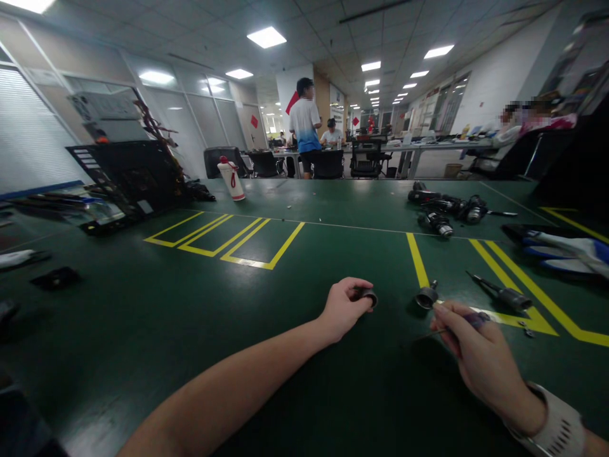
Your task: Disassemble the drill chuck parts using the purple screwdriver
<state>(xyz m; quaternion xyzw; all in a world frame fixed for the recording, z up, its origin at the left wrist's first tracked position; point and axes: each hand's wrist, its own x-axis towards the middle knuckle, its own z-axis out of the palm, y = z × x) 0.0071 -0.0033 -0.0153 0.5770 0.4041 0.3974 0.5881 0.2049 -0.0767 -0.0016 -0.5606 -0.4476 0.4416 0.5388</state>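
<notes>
My left hand (346, 307) is closed round a dark metal ring or cup (371, 298), with its round opening turned to the right. In my right hand (480, 355) is a screwdriver with a purplish handle (477, 319); its thin shaft points left, low over the green table. Just beyond the right fingertips stands a dark metal cup with a short stem (427, 296), which looks like a hole saw. Farther right lies a similar cup with a long pointed bit (503, 295). Two or so small metal pieces (526, 329) lie near it.
Yellow tape outlines (247, 262) mark the green table (190, 330). Black tools (445, 209) lie at the back right, beside blue-and-white gloves (566, 252). A white bottle (231, 181) stands at the back. Dark equipment (128, 171) fills the left. Several people are beyond the table.
</notes>
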